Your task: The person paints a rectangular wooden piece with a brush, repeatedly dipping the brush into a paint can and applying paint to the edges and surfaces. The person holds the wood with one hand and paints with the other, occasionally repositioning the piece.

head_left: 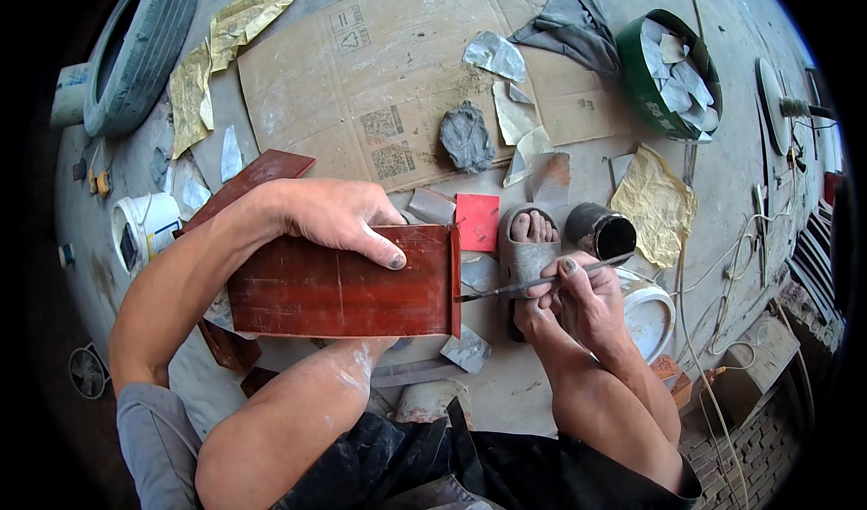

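Note:
My left hand [339,214] grips a glossy red-brown wooden panel [339,289] by its far edge, thumb lying over the top face. The panel is above my left knee, with a narrow raised strip [456,280] along its right end. In my right hand [587,302] is a thin paintbrush [519,287], pinched between the fingers. Its dark tip meets or nearly meets the strip. Just beyond that hand stands a dark open can [603,230], its contents too dark to make out. A red square sheet [477,221] lies beyond the strip.
Flattened cardboard [307,86] covers the far floor, bearing a crumpled grey cloth [468,137]. A green tub [668,117] of sheet scraps stands far right; a tyre [149,50] is far left. White buckets [149,217] stand at both sides. Cables [695,347] trail at right.

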A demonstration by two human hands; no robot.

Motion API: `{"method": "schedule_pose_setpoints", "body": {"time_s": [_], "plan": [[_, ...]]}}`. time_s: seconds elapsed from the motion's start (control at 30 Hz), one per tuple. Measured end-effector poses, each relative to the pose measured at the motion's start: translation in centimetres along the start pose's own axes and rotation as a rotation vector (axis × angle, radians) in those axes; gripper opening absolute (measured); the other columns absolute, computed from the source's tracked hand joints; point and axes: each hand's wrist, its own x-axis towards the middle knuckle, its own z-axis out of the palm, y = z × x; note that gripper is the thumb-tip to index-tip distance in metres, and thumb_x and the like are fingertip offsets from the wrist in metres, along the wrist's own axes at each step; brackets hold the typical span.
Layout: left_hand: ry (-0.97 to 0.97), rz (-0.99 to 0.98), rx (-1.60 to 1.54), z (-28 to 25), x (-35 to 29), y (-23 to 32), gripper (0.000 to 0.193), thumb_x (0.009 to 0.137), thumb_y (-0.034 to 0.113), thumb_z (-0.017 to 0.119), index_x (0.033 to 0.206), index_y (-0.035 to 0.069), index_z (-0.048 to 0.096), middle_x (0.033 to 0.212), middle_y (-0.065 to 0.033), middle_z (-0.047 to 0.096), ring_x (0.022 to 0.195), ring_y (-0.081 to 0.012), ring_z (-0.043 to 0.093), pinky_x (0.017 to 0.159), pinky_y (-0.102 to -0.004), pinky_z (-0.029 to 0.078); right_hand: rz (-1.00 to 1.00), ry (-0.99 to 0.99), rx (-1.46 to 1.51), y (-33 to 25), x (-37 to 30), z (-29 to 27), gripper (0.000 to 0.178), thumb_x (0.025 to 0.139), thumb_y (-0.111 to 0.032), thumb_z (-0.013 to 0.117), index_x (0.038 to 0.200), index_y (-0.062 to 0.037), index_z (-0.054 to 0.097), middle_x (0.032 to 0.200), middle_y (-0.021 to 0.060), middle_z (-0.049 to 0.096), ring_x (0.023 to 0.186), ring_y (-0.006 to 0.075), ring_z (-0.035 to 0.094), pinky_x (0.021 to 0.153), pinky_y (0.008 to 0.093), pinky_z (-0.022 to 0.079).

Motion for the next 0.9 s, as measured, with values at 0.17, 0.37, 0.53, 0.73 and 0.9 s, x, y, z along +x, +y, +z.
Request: {"method": "schedule_pose_setpoints", "body": {"time_s": [0.17,0.37,0.53,0.73,0.9], "plan": [[0.015,-0.022,0.017,-0.27,0.05,-0.17,0.046,0.091,0.029,0.070,0.122,-0.006,0.067,0.105,-0.0145,0.074,0.091,-0.0179,0.068,0.083,-0.0325,0.054,0.005,0.004,-0.026,0.09,-0.20,0.01,0.031,0.108,-0.022,0.049,0.100,0.0034,0.064,0.091,0.0171,0.075,0.070,0.0130,0.064,0.065,0.0260,0.049],[0.049,-0.034,0.047,-0.50,-0.02,-0.46,0.047,0.090,0.033,0.071,0.118,-0.006,0.069,0.099,-0.0142,0.075,0.087,-0.0179,0.068,0.080,-0.0331,0.053,0.042,0.023,-0.036,-0.34,-0.40,0.38,0.034,0.108,-0.022,0.049,0.096,0.0045,0.066,0.088,0.0161,0.075,0.068,0.0130,0.063,0.064,0.0259,0.049],[0.065,-0.035,0.029,-0.70,-0.03,-0.51,0.041,0.092,0.026,0.071,0.118,-0.007,0.068,0.101,-0.0121,0.075,0.088,-0.0139,0.068,0.080,-0.0304,0.054,0.035,-0.025,-0.071,-0.16,-0.54,-0.09,0.033,0.107,-0.021,0.050,0.095,0.0050,0.066,0.088,0.0157,0.075,0.067,0.0127,0.062,0.065,0.0257,0.050],[0.075,-0.072,0.037,-0.78,-0.31,0.10,0.043,0.092,0.027,0.072,0.118,-0.007,0.068,0.100,-0.0120,0.075,0.088,-0.0140,0.068,0.080,-0.0301,0.054,0.050,-0.016,-0.052,-0.25,-0.52,0.05,0.032,0.107,-0.021,0.051,0.095,0.0049,0.066,0.087,0.0155,0.075,0.068,0.0124,0.063,0.065,0.0253,0.051],[0.060,-0.068,0.008,-0.51,0.00,-0.72,0.048,0.090,0.033,0.073,0.119,-0.005,0.069,0.100,-0.0132,0.075,0.088,-0.0172,0.069,0.080,-0.0321,0.054,0.048,0.004,-0.060,-0.26,-0.09,0.43,0.031,0.108,-0.022,0.050,0.099,0.0038,0.065,0.089,0.0158,0.075,0.069,0.0119,0.064,0.065,0.0246,0.050]]}}
